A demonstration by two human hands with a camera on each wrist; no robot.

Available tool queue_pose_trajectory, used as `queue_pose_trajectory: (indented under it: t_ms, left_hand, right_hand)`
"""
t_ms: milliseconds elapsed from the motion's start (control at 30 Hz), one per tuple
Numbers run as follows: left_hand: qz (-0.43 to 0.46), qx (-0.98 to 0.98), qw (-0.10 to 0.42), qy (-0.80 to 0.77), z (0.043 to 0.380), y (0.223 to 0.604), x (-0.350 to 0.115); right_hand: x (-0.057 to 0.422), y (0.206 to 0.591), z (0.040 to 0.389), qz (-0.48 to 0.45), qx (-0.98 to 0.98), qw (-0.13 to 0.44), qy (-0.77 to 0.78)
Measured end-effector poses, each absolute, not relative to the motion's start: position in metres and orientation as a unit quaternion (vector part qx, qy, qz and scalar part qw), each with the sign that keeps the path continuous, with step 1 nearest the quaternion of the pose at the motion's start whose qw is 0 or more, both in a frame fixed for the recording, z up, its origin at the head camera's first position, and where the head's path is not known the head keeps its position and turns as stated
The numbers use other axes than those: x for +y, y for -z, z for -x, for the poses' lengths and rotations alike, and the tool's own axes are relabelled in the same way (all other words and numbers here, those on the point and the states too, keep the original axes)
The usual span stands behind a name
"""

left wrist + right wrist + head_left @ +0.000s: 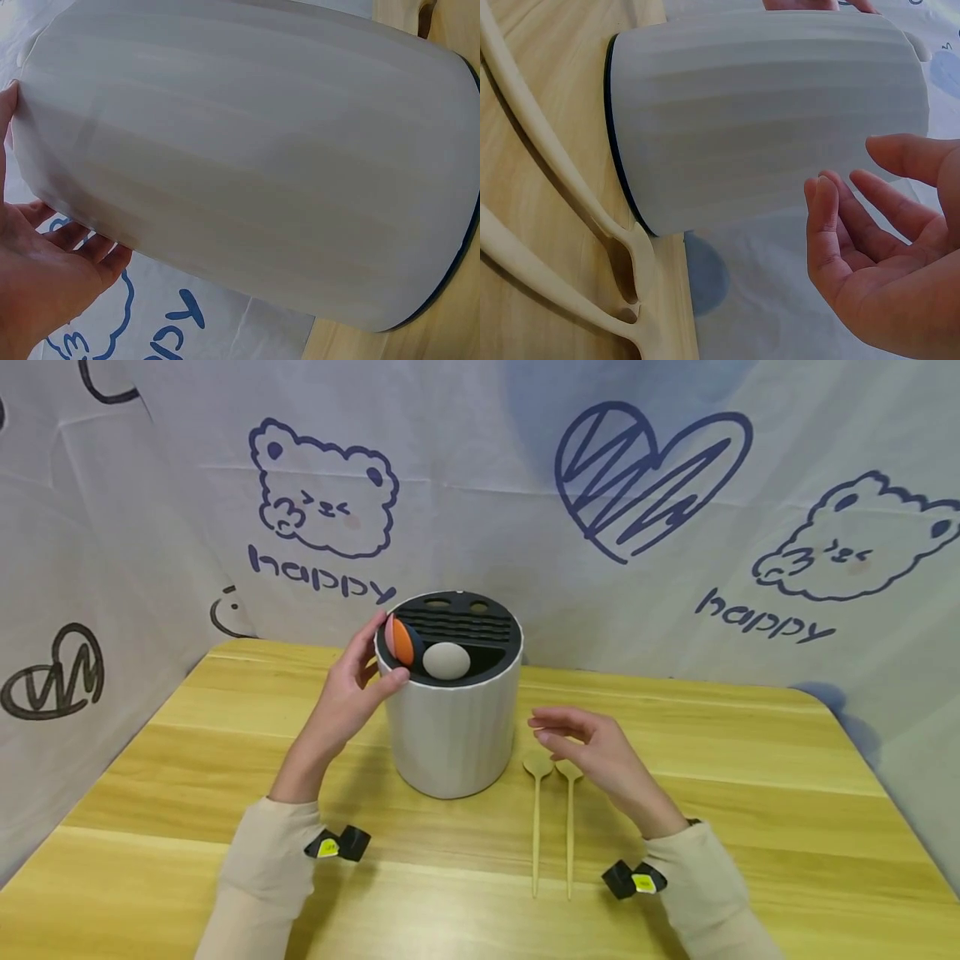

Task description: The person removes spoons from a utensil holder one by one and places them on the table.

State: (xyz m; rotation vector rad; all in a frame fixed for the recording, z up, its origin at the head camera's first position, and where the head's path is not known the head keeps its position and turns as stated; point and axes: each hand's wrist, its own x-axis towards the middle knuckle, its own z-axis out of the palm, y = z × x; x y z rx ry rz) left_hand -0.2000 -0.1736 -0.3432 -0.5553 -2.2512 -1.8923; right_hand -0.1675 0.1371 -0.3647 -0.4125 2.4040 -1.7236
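Observation:
A white ribbed utensil holder (454, 739) with a black slotted top (465, 625) stands upright on the table. My left hand (347, 687) grips it at the upper left, thumb on the front rim and fingers round the side; the left wrist view shows those fingers (94, 247) against the wall. In its opening sit an off-white rounded head (446, 661) and orange (403, 643), pink and dark blue pieces. My right hand (592, 747) hovers right of the holder, fingers loosely bent around nothing. Beneath it lie two pale spoons (536, 827), side by side, handles toward me.
The wooden table (750, 777) has rounded far corners. A white cloth (480, 485) with bear, heart and "happy" drawings hangs behind it and along the sides. Small black devices with yellow labels are on both wrists.

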Motion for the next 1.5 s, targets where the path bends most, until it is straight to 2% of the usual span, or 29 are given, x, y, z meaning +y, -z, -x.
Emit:
queue_pose_trajectory:
  t_ms: [267, 567, 1200, 1500]
  left_hand:
    - [0.187, -0.752, 0.076, 0.627, 0.201, 0.342, -0.173]
    - [0.193, -0.746, 0.071, 0.634, 0.202, 0.345, -0.168]
    - [0.183, -0.755, 0.071, 0.626, 0.200, 0.345, -0.172]
    - [0.184, -0.755, 0.071, 0.625, 0.199, 0.342, -0.172]
  right_hand:
    - [0.138, 0.360, 0.167, 0.139, 0.798, 0.066, 0.583]
    - [0.135, 0.346, 0.166, 0.134, 0.790, 0.022, 0.597]
    - [0.108, 0.286, 0.179, 0.181, 0.799, -0.011, 0.573]
    - [0.086, 0.263, 0.187, 0.226, 0.796, 0.033, 0.561]
